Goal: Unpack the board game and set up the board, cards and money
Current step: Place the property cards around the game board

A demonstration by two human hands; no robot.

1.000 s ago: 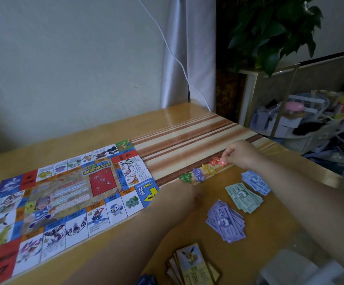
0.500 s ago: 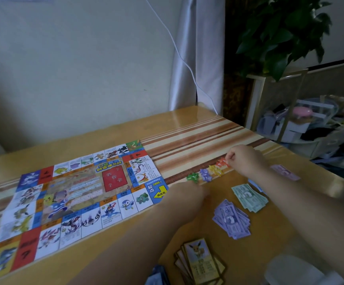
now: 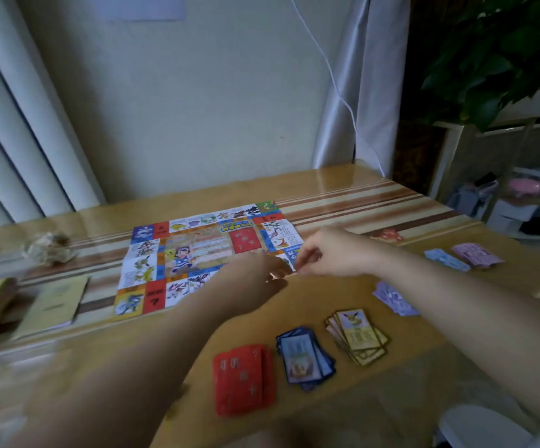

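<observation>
board spread flat for play, cards stacked at 5 o'clock; left hand and right hand at its 4 o'clock corner, grips unclear.

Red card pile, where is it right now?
In the head view, the red card pile lies flat on the near part of the wooden table, leftmost of three piles, just left of the blue card pile and nearer than the game board.
</observation>
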